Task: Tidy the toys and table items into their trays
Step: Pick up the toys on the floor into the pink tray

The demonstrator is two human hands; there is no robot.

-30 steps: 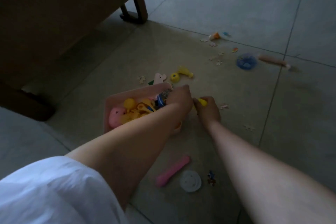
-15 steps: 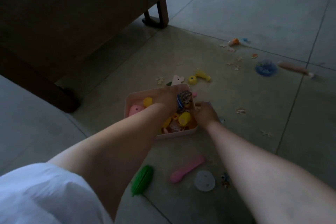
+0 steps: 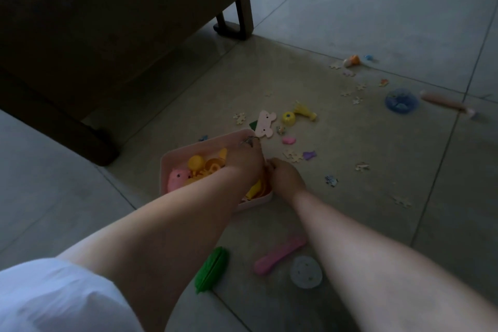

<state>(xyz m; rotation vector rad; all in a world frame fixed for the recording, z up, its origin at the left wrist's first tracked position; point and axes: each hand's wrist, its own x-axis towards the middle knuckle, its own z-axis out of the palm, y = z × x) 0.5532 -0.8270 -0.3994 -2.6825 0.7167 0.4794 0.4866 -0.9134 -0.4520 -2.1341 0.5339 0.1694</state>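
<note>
Hands (image 3: 244, 163) over pink tray (image 3: 188, 152), fingers hidden

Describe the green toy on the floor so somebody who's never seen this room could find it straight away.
Start at the pink tray of toys on the tiled floor, then look nearer the person, under the left forearm. The green leaf-shaped toy lies there, left of the pink spoon and the pale round disc, ribbed and the only bright green piece.

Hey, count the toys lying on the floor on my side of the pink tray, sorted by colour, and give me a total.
Green: 1, the green toy
Pink: 1, the pink spoon-shaped toy
White: 1, the white round disc
Total: 3
</note>
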